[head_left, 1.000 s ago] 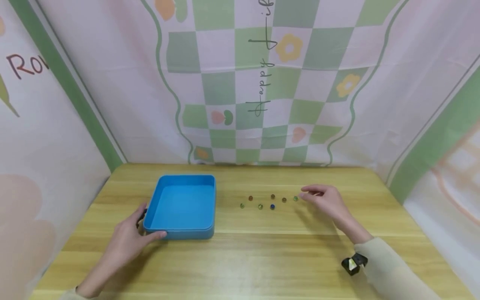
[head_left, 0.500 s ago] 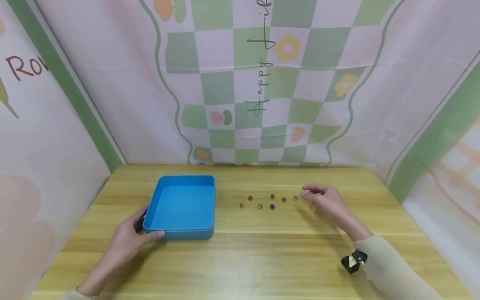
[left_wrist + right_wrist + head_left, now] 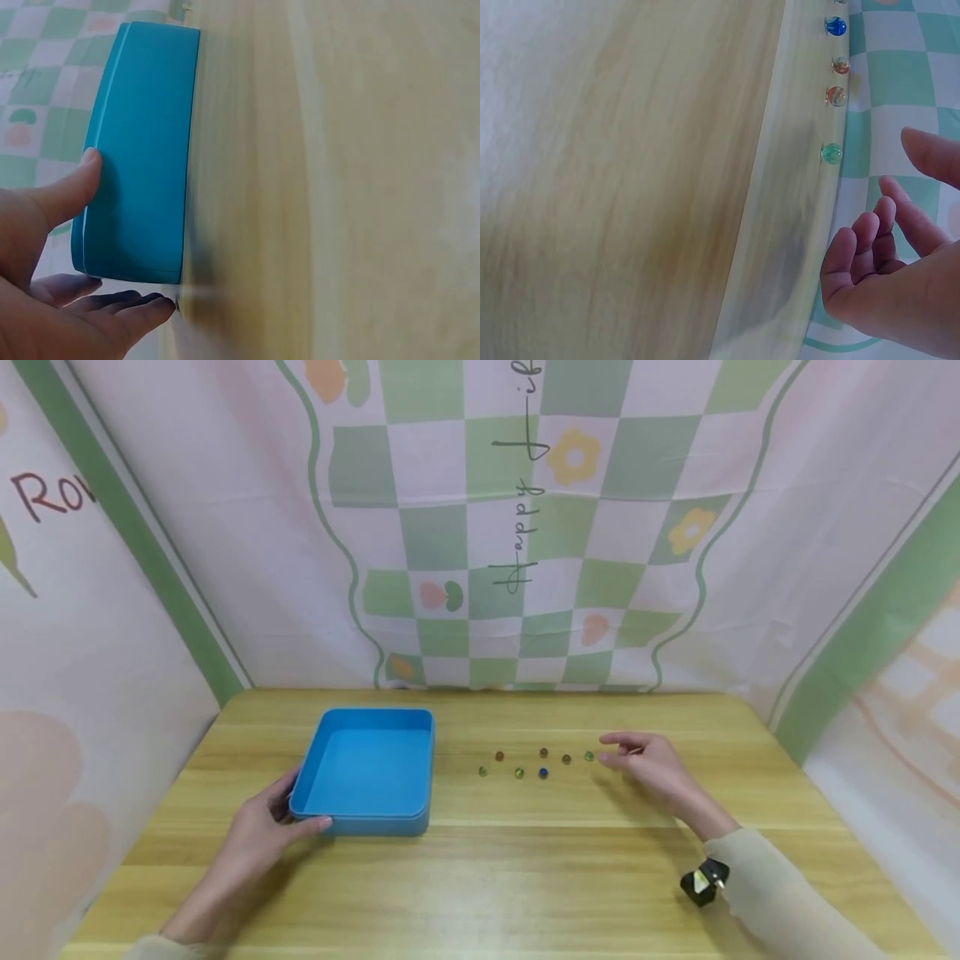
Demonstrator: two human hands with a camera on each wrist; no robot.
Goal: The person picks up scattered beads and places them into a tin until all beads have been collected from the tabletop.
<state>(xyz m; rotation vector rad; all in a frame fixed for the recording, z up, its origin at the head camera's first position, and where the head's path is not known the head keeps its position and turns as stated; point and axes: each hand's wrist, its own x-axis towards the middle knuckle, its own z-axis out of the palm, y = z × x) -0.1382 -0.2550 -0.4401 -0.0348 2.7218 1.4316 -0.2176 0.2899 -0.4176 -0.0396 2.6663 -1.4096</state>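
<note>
My left hand [image 3: 258,831] grips a square blue open-topped box [image 3: 367,827] at its near left corner. In the left wrist view the thumb [image 3: 79,187] lies against the box's front wall, while the other fingers are round the corner, partly hidden. Over the right part of the table, my right hand [image 3: 648,764] hovers with thumb and forefinger apart, holding nothing. Just left of its fingertips is a green glass marble [image 3: 588,757]. Several more marbles lie to the left, among them a blue one [image 3: 543,772], a brownish one [image 3: 566,759] and a reddish one [image 3: 499,757].
Everything stands on a wooden table [image 3: 480,893]. A checked cloth [image 3: 498,535] hangs along its back edge, with pale cloth walls at both sides. A small black device [image 3: 703,882] is at the right sleeve.
The blue box has shifted very slightly right and away from me, with my left hand on it. My right thumb and forefinger have spread a little. The marbles stay in place.
</note>
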